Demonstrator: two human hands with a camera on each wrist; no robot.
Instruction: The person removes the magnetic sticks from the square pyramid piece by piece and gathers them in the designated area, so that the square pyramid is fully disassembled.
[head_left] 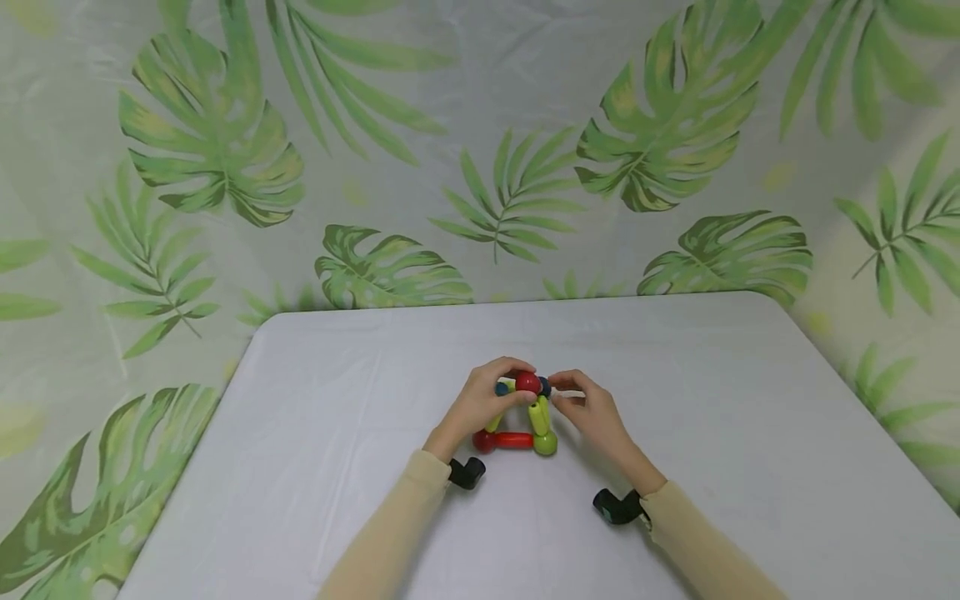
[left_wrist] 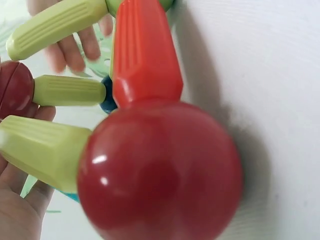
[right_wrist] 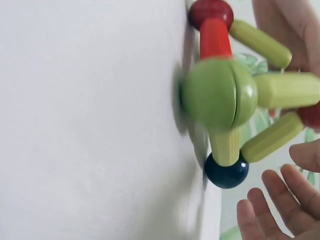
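Observation:
A small frame of ball-and-rod building pieces stands on the table. My left hand (head_left: 483, 396) pinches the upper red ball (head_left: 527, 383) between thumb and fingers. From that ball a yellow-green rod (left_wrist: 70, 90) runs to a dark blue ball (right_wrist: 226, 170) at the back. My right hand (head_left: 592, 408) is beside the blue ball and the top, its fingers apart and holding nothing in the right wrist view. In front, a red rod (head_left: 514, 441) joins a dark red ball (head_left: 484, 441) to a green ball (head_left: 545, 442). Yellow-green rods rise from both front balls.
The white table (head_left: 360, 375) lies under the pieces. Behind it hangs a leaf-patterned cloth (head_left: 502, 200). A black wrist camera (head_left: 468, 472) sits by the left sleeve, and another black wrist camera (head_left: 617, 506) by the right sleeve.

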